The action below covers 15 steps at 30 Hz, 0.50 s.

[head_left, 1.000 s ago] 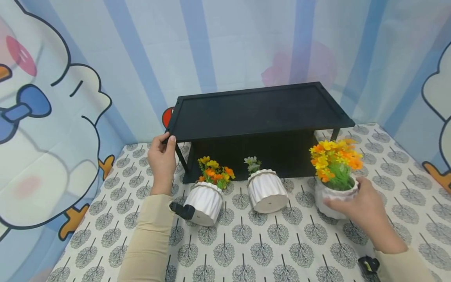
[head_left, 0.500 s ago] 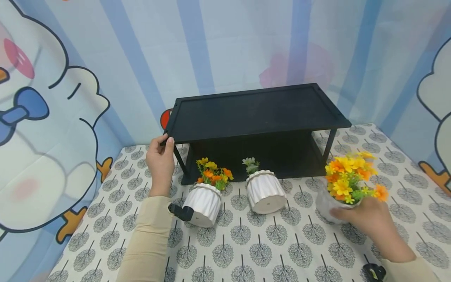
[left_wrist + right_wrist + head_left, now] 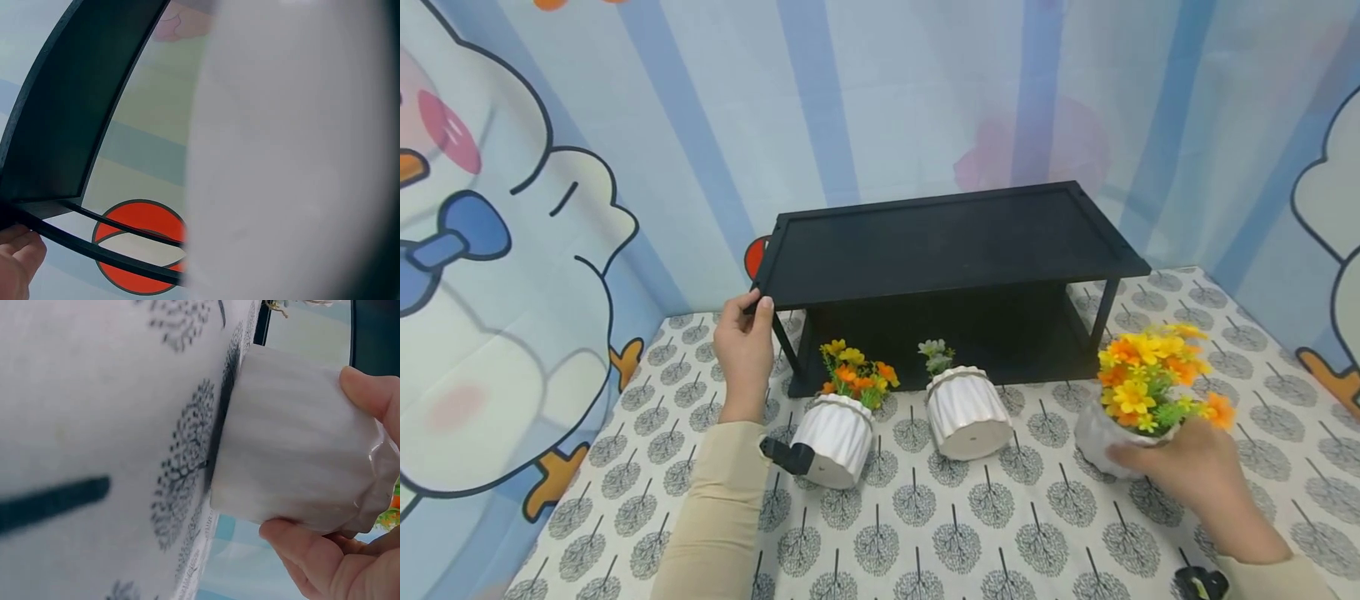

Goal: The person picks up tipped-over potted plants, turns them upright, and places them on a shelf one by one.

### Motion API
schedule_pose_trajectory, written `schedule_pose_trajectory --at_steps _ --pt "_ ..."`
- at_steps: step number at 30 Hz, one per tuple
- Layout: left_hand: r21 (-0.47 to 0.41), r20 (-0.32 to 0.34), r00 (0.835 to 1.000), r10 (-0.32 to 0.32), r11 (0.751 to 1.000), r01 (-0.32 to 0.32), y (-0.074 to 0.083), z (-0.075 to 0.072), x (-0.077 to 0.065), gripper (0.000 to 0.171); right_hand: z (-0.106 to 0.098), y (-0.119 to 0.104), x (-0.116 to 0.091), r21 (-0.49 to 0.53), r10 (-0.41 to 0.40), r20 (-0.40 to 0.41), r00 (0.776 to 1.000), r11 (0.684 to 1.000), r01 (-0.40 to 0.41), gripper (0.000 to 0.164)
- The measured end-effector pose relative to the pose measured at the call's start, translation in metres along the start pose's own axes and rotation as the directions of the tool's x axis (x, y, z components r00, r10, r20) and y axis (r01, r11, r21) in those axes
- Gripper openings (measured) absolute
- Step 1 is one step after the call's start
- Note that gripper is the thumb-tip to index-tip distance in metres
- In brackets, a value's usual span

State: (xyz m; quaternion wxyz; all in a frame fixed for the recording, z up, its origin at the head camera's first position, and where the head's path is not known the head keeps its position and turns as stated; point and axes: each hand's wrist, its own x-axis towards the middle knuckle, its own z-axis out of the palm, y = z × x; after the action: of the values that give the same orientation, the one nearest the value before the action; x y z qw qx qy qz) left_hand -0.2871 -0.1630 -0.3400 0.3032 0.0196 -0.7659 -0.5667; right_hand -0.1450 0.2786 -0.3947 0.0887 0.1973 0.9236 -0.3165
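Observation:
My left hand (image 3: 743, 358) pinches the front left corner of a black two-tier shelf (image 3: 955, 242); the left wrist view shows the fingertips at its edge. On the right, my right hand (image 3: 1195, 483) grips a white flowerpot (image 3: 300, 437) by its upper part, thumb on one side and fingers on the other. Yellow and orange artificial flowers (image 3: 1150, 375) fill that pot and lean right over the hand. Its base is at the tablecloth; whether it fully touches cannot be told. Much of the left wrist view is blocked by a blurred white surface.
Two more white pots lie tipped toward me before the shelf: one with orange and yellow flowers (image 3: 835, 437), one with pale flowers (image 3: 968, 412). A tree-patterned cloth (image 3: 955, 533) covers the table. Behind stands a blue striped cartoon backdrop (image 3: 910, 100).
My right hand has shifted slightly right and toward me with the flowerpot, whose flowers now lean further right. My left hand keeps its hold on the shelf corner.

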Motion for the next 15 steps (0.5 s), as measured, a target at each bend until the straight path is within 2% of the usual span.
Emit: schedule_pose_trajectory --at_steps 3,4,9,15 --pt "-0.004 -0.002 1.0 0.004 1.0 -0.004 0.0 0.0 0.0 0.032 -0.003 -0.002 -0.001 -0.003 -0.015 0.0 1.0 1.0 0.015 0.111" --pt "-0.003 -0.002 1.0 0.004 1.0 -0.004 0.0 0.0 0.0 0.032 -0.004 -0.003 -0.001 -0.01 -0.021 0.001 1.0 1.0 0.021 0.116" --pt "-0.002 -0.002 1.0 0.006 1.0 -0.006 0.0 0.0 0.0 0.033 -0.012 -0.008 -0.003 -0.003 -0.09 -0.027 0.996 0.996 0.09 0.119" --pt "-0.008 0.004 1.0 0.018 1.0 -0.018 -0.001 0.0 0.001 0.033 -0.02 -0.018 -0.004 -0.011 -0.177 -0.086 0.981 0.984 0.176 0.124"
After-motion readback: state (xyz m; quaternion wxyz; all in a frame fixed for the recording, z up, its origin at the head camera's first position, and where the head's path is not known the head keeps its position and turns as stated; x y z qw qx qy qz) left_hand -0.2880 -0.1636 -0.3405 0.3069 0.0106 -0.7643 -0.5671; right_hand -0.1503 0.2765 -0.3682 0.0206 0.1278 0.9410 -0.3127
